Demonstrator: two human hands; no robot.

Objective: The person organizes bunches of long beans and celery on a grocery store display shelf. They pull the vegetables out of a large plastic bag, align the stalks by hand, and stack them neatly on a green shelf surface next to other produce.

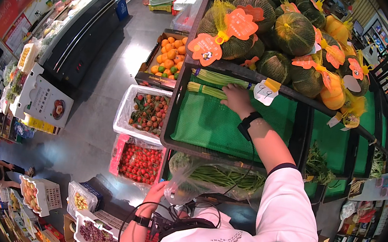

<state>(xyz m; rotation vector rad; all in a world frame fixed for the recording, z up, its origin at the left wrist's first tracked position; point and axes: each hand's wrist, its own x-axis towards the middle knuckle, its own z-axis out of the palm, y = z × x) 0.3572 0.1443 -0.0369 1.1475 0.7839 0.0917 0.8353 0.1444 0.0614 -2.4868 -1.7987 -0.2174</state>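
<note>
My right hand (238, 100) reaches into the green-lined display tray (231, 130). Its fingers are curled over the right end of a bundle of thin green stalks (205, 90). A second bundle of green stalks (218, 78), tied with a purple band, lies just beyond it, along the tray's far edge. Low in front of me, my left hand (155, 193) is closed at the edge of a clear plastic bag (177, 192). The bag hangs before the lower shelf, where long green beans (226, 177) lie. Some left-hand fingers are hard to make out.
Netted pumpkins (295, 33) with orange tags are heaped above the tray, behind a dark rail carrying a white price card (266, 91). Left of the tray stand boxes of oranges (169, 56), lychees (148, 112) and cherry tomatoes (140, 161). A black cable (253, 151) dangles beside my right forearm.
</note>
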